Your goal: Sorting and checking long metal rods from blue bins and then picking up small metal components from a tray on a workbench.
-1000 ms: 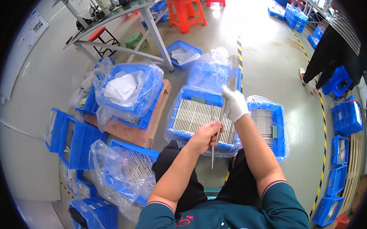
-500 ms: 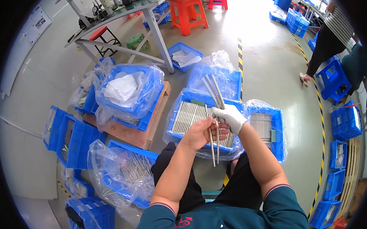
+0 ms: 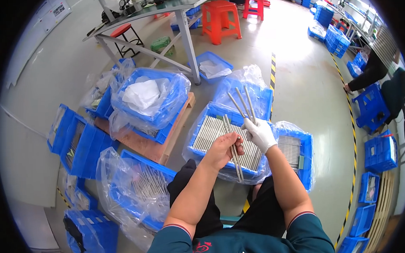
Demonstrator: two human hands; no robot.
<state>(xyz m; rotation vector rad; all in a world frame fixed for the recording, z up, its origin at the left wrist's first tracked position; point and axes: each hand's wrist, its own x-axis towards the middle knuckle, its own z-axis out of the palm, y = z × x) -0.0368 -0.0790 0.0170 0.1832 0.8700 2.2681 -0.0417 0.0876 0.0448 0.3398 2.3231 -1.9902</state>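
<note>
Bare and closed, my left hand (image 3: 223, 149) grips a pair of slim metal rods (image 3: 238, 168) that slant down toward me. My right hand (image 3: 260, 134), in a white glove, is closed round the lower part of about three metal rods (image 3: 244, 104), which fan upward and away. The hands are apart, above a plastic-lined blue crate (image 3: 200, 151) with rows of similar metal rods (image 3: 208, 134). Close on its right, another blue crate (image 3: 306, 160) holds a row of rods (image 3: 289, 149).
At lower left, a blue crate (image 3: 157, 160) holds loose rods under plastic. Bagged crates (image 3: 159, 111) stand on a wooden pallet (image 3: 143, 151). Beyond are a workbench (image 3: 188, 46) and a red stool (image 3: 221, 21). A person (image 3: 372, 69) bends at the right, near a blue stool (image 3: 371, 105).
My hands have separated, each with its own rods; the right has moved slightly right. The person at right has bent lower. The view has shifted a little.
</note>
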